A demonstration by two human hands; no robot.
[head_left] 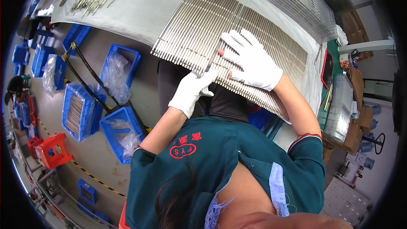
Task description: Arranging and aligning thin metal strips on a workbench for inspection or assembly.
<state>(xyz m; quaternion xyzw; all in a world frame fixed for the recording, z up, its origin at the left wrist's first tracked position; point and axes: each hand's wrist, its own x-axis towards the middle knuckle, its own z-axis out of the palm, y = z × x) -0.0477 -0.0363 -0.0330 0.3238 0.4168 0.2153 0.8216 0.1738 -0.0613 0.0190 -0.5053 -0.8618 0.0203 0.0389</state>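
Metal rods [186, 38] line the worktop [146, 10]. The right hand's [256, 63] grip spreads wide over them; the left hand's [190, 91], at their ends, I cannot tell.

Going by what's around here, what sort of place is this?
Probably a factory or workshop floor: many slim metal rods lie side by side at a white-covered table, blue plastic crates stand about, and yellow-and-black striped tape marks the floor.

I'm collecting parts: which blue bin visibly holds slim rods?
The plastic-lined bin just above-right of the red stool. Slim rods show inside it; the upper bin and lower bin to its right show crumpled clear plastic instead.
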